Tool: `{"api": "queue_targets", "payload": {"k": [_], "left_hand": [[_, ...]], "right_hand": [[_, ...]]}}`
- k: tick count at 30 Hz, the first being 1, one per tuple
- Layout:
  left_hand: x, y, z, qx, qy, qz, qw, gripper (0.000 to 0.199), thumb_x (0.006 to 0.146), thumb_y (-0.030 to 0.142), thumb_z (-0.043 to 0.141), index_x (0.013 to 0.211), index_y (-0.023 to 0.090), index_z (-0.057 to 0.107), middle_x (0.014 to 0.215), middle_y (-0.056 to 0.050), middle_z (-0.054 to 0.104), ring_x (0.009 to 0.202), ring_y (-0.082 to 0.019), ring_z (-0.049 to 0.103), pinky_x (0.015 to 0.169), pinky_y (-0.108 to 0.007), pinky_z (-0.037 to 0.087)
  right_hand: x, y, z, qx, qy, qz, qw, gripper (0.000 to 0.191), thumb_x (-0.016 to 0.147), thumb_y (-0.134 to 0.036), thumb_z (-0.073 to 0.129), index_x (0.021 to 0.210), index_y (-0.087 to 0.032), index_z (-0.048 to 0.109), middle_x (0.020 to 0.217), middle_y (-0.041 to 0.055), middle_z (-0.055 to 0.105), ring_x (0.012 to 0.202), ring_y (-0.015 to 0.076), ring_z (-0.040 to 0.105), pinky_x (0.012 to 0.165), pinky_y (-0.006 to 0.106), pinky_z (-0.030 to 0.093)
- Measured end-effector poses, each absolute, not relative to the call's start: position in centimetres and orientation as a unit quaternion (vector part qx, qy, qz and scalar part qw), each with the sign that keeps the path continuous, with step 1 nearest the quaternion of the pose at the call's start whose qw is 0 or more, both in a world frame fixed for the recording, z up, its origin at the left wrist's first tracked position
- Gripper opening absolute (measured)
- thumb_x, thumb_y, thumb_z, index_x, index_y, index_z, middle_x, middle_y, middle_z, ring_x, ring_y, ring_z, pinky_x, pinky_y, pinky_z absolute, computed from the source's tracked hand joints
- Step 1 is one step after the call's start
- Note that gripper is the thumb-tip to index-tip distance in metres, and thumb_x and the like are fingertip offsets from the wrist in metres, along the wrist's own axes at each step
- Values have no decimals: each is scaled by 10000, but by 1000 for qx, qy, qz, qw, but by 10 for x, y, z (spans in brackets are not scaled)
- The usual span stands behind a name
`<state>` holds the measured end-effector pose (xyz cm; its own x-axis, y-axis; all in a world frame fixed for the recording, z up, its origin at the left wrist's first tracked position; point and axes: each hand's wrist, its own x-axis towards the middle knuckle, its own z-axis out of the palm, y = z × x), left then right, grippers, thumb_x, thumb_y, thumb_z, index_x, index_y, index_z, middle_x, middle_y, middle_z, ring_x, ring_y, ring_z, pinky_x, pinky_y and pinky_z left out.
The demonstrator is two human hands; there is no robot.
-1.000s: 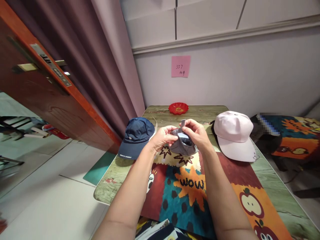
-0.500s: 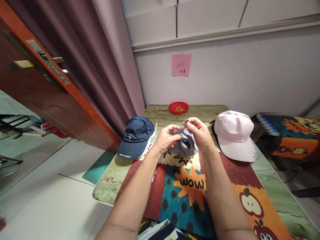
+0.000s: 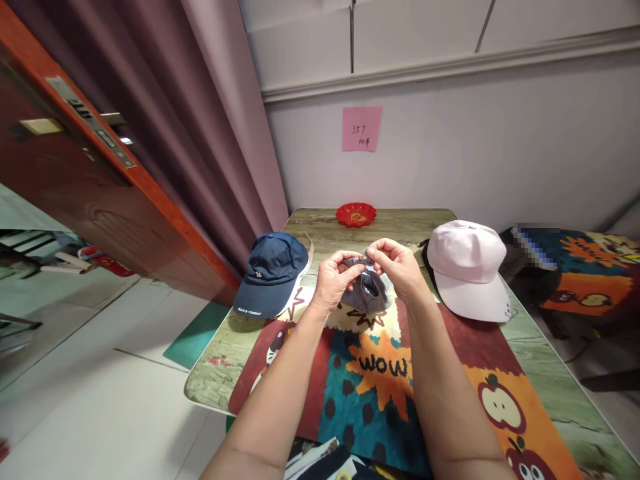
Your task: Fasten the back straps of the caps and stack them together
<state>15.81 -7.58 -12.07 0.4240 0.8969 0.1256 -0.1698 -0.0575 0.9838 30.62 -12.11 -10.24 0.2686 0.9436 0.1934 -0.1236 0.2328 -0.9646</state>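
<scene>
A grey cap (image 3: 364,299) is held over the table's middle, its back strap toward the top and the opening below it. My left hand (image 3: 336,279) pinches the strap's left part between thumb and fingers. The strap's other end is in the pinched fingers of my right hand (image 3: 393,262); the fingertips of both hands nearly meet. A navy cap (image 3: 276,267) rests to the left, brim toward me. On the right sits a pale pink cap (image 3: 467,257) with metal rings on its brim.
A red scalloped dish (image 3: 356,215) stands at the back of the wooden-patterned table (image 3: 215,373). Under my arms lies a colourful mat (image 3: 345,413). A pink note (image 3: 361,129) is on the wall. A door (image 3: 115,200) and curtain are at left.
My right hand has come slightly lower and nearer my left hand, bringing the strap's raised end down. The grey cap has tilted a little.
</scene>
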Motion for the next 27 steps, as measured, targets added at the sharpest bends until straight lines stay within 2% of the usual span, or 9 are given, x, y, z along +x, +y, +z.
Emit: {"api": "queue_targets", "payload": {"k": [4, 8, 12, 19, 23, 27], "left_hand": [[158, -74, -124, 593, 324, 435, 595, 369, 698, 348, 810, 988, 173, 663, 660, 54, 575, 505, -60, 462, 471, -188, 396], [157, -74, -124, 621, 316, 433, 572, 370, 715, 350, 795, 1022, 185, 672, 704, 42, 579, 562, -75, 484, 503, -187, 402], [159, -76, -122, 647, 312, 424, 551, 353, 719, 344, 779, 1016, 185, 675, 766, 22, 609, 621, -91, 528, 558, -193, 431], [163, -77, -116, 719, 304, 449, 434, 202, 751, 263, 739, 928, 170, 710, 1049, -39, 627, 629, -58, 532, 608, -198, 456], [162, -78, -110, 753, 312, 433, 386, 169, 769, 214, 711, 934, 179, 720, 973, -25, 646, 575, -56, 502, 573, -199, 431], [162, -79, -105, 755, 325, 424, 380, 165, 765, 204, 700, 926, 180, 724, 960, -35, 672, 611, -77, 544, 564, -193, 431]], "right_hand": [[309, -123, -102, -502, -462, 391, 618, 316, 740, -476, 745, 732, -196, 599, 705, -11, 579, 593, 110, 495, 532, 232, 441], [311, -124, -102, -524, -462, 392, 599, 267, 739, -434, 715, 709, -194, 603, 781, 18, 626, 683, 135, 547, 558, 230, 473], [313, -124, -104, -532, -462, 409, 579, 266, 744, -419, 698, 682, -199, 562, 731, 7, 605, 651, 129, 551, 549, 229, 482], [318, -121, -108, -542, -464, 397, 577, 259, 736, -404, 707, 686, -202, 553, 644, -13, 592, 565, 126, 578, 570, 255, 511], [319, -123, -106, -545, -467, 386, 579, 259, 733, -398, 727, 686, -204, 563, 650, -7, 609, 585, 133, 595, 602, 269, 537], [320, -128, -100, -529, -481, 399, 575, 315, 727, -444, 754, 674, -201, 560, 680, 4, 630, 603, 133, 603, 602, 268, 542]]}}
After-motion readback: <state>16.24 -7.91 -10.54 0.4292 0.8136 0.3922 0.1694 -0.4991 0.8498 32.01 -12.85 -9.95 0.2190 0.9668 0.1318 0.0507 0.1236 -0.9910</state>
